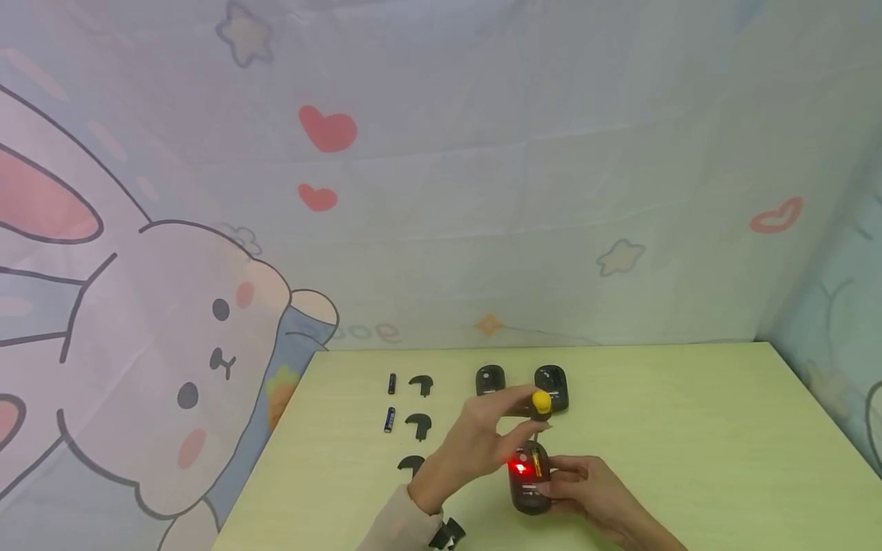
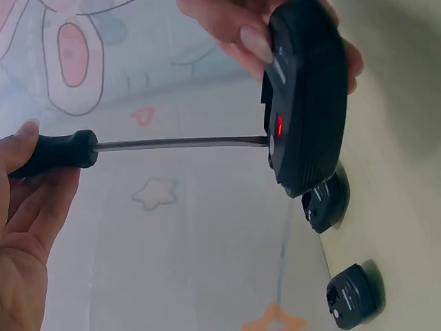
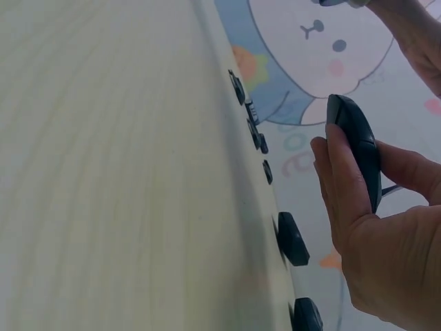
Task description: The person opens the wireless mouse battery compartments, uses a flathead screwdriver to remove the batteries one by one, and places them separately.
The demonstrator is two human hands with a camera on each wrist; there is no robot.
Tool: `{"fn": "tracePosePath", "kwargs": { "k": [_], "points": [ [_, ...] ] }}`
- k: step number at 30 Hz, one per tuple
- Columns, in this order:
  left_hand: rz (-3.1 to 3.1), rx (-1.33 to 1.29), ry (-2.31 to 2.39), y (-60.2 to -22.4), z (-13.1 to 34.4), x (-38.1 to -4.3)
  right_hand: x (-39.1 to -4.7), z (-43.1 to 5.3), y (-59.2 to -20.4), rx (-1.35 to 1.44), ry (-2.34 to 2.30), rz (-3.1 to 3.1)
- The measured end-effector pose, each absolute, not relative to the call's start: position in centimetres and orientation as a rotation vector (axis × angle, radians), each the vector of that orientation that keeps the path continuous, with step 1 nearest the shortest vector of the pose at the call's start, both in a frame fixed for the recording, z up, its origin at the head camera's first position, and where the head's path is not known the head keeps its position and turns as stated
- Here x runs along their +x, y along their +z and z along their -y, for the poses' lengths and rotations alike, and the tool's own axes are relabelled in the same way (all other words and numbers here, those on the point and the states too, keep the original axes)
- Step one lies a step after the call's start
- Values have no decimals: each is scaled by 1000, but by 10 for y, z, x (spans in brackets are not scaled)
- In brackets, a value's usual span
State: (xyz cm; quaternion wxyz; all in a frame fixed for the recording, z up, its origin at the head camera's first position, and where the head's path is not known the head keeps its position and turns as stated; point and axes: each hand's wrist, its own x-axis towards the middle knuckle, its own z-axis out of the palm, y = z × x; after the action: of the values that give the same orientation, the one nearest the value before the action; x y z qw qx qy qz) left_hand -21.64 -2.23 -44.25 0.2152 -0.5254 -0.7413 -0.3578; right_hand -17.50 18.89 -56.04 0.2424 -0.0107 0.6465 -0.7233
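Observation:
My right hand (image 1: 586,490) grips a black computer mouse (image 1: 529,497) from its right side, fingers behind and thumb on the face. A red light glows on that face, which is turned up toward the head view. In my left hand (image 1: 482,432) is a screwdriver (image 2: 179,143), its dark handle pinched between thumb and fingers and capped in yellow (image 1: 541,402). The metal shaft runs straight to the mouse, its tip right at the face beside the red light in the left wrist view. The right wrist view shows the mouse edge-on, held above the tabletop.
Two more black mice (image 1: 490,378) (image 1: 553,387) lie at the back of the pale table (image 1: 689,428). To the left are two batteries (image 1: 392,383) (image 1: 390,419) and a column of curved black pieces (image 1: 419,425). A printed cloth (image 1: 551,191) hangs behind.

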Motion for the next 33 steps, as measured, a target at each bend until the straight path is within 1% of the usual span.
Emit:
{"fn": "tracePosePath", "kwargs": {
  "k": [12,23,33],
  "points": [
    [2211,-1286,-1210,-439,23,-238,-171,-187,-556,-20,-1964,-1746],
    [2286,-1154,-1288,-433,21,-259,-171,-187,-553,-65,-1986,-1744],
    [2426,-848,-1422,-442,34,-271,-170,-185,-559,-47,-1953,-1782]
  ]
}}
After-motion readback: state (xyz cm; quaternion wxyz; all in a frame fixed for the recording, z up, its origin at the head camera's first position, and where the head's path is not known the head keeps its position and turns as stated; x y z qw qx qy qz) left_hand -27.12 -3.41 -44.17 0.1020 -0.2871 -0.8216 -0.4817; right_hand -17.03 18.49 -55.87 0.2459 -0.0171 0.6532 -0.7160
